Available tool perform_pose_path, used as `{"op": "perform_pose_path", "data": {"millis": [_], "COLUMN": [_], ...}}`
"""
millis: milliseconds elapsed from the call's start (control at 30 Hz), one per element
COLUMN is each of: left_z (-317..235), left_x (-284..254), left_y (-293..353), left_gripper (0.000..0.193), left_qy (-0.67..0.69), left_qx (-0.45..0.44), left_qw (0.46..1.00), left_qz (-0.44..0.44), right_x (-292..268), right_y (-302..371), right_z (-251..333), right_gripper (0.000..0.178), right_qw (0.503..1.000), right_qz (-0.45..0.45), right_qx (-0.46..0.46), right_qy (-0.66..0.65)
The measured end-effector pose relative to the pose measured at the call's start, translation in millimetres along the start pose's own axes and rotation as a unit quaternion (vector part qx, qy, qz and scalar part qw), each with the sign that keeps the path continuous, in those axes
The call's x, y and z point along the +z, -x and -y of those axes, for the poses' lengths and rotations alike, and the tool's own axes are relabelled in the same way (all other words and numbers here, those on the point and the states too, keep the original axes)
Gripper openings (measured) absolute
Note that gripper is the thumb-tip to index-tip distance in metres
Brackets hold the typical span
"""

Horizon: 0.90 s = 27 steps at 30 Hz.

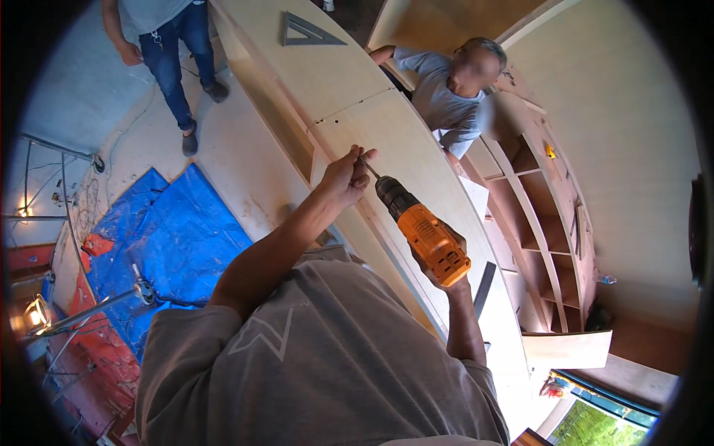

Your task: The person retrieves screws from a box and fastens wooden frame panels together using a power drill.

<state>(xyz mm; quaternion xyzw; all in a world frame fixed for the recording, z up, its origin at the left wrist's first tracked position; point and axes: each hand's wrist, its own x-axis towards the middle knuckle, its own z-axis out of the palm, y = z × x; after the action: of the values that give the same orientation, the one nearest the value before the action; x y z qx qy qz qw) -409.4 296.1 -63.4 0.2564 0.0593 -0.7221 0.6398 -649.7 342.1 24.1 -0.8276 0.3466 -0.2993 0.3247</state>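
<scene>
An orange and black power drill point(430, 236) is in my right hand point(459, 287), which is mostly hidden beneath the tool's body. Its long thin bit point(369, 169) points away from me, up and to the left. At the bit's tip, my left hand point(346, 178) is closed in a pinch; a small dark end shows between the fingers, too small to name. Both hands are above a long pale wooden panel point(379, 137), which has a seam and small dark holes just beyond my left hand.
A grey triangular square point(312, 31) lies at the panel's far end. One person point(446, 89) leans in across the panel by wooden shelving point(539, 201). Another person point(175, 52) stands at far left. Blue tarp point(171, 230) and metal scaffold tubes point(97, 308) are left.
</scene>
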Motion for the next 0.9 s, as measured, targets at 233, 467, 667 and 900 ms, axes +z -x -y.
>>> {"op": "perform_pose_path", "data": {"millis": [233,467,667,900], "left_z": [-2.5,1.0,-6.5,-12.2], "left_x": [-0.1,11.3,8.2,4.7], "left_y": [-9.3,-22.3,-33.2,-46.8], "left_gripper": [0.021,0.024,0.027,0.027], "left_qy": [-0.02,0.019,0.048,0.054], "left_qx": [0.017,0.011,0.009,0.005], "left_qw": [1.0,0.999,0.999,0.998], "left_qz": [0.014,-0.026,-0.025,-0.044], "right_x": [-0.2,-1.8,-2.1,-1.2], "right_y": [-5.6,-28.0,-36.0,-43.6], "right_z": [-15.0,-8.4,-17.5,-23.4], "right_gripper": [0.045,0.045,0.043,0.044], "right_qw": [0.998,0.996,0.998,0.993], "right_qz": [0.056,0.037,0.042,0.056], "right_qx": [0.017,0.071,0.045,0.098], "right_qy": [-0.036,-0.046,-0.016,-0.046]}}
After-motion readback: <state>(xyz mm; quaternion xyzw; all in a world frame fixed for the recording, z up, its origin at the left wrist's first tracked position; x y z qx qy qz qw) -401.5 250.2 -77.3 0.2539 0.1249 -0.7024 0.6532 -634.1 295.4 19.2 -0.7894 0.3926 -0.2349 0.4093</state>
